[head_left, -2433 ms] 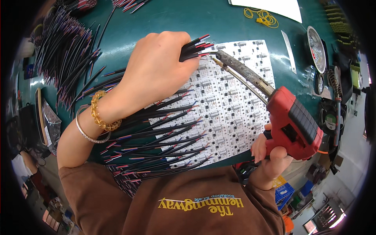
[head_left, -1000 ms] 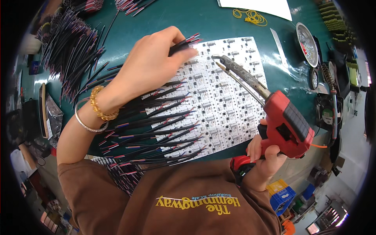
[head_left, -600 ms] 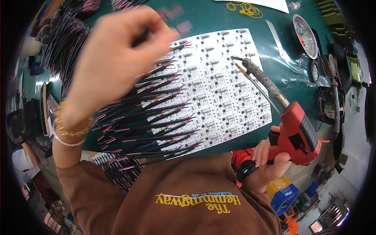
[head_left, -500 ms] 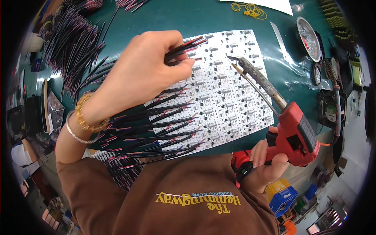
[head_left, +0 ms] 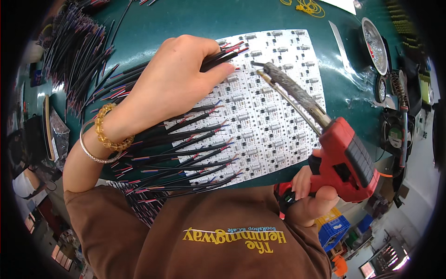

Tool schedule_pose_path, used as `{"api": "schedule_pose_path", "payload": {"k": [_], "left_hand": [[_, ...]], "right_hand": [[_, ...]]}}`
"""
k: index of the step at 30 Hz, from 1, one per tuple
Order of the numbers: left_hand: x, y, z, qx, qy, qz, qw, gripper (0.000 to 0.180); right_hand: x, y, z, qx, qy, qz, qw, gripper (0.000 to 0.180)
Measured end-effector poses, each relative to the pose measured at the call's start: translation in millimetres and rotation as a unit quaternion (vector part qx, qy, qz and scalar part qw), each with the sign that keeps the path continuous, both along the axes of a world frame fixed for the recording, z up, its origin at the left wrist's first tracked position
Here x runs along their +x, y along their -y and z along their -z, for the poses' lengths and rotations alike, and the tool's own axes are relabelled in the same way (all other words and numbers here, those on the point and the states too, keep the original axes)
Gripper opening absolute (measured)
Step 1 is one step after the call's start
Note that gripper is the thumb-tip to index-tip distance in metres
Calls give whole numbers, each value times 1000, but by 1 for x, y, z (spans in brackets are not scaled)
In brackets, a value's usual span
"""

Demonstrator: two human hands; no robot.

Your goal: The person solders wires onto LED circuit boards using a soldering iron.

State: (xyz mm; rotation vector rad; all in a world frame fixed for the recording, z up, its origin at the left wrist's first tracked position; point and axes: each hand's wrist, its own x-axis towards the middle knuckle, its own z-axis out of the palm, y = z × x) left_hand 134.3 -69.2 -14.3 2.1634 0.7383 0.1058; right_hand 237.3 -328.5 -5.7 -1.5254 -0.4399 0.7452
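My left hand (head_left: 179, 76) pinches a few black wires (head_left: 222, 52) with red and blue stripped ends, holding their tips over the upper part of a white panel of small circuit boards (head_left: 274, 125). My right hand (head_left: 309, 195) grips a red pistol-type soldering gun (head_left: 346, 160). Its crusted metal barrel and tip (head_left: 260, 69) point up-left and sit just right of the held wire tips, above the panel. Several more black wires (head_left: 186, 158) lie fanned across the panel's left side. Beaded and metal bracelets circle my left wrist.
A large heap of black wires (head_left: 76, 51) lies at the far left of the green mat (head_left: 195, 18). A round metal dish (head_left: 374, 44), small tools and a yellow coil (head_left: 309, 7) sit at the right and top. Blue crates are on the floor at lower right.
My left hand lifted toward the camera, then came back down with wires in its fingers to the top of the panel. The soldering gun stayed in my right hand, its tip near the wire ends.
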Motion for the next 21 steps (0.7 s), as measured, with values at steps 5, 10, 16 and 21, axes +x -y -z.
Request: {"api": "schedule_pose_path", "payload": {"k": [5,10,16,21], "left_hand": [[0,1,4,33,33,-3,999,24],[3,1,-3,10,1,-10,1000,22],[0,1,5,48,43,-3,998,26],[3,1,1,42,34,-4,999,25]], "right_hand": [[3,-1,2,-24,-13,-23,999,85],[4,2,4,-9,-24,-15,1000,79],[9,22,22,-60,89,-42,993,77],[6,19,16,-46,80,50,994,84]]}}
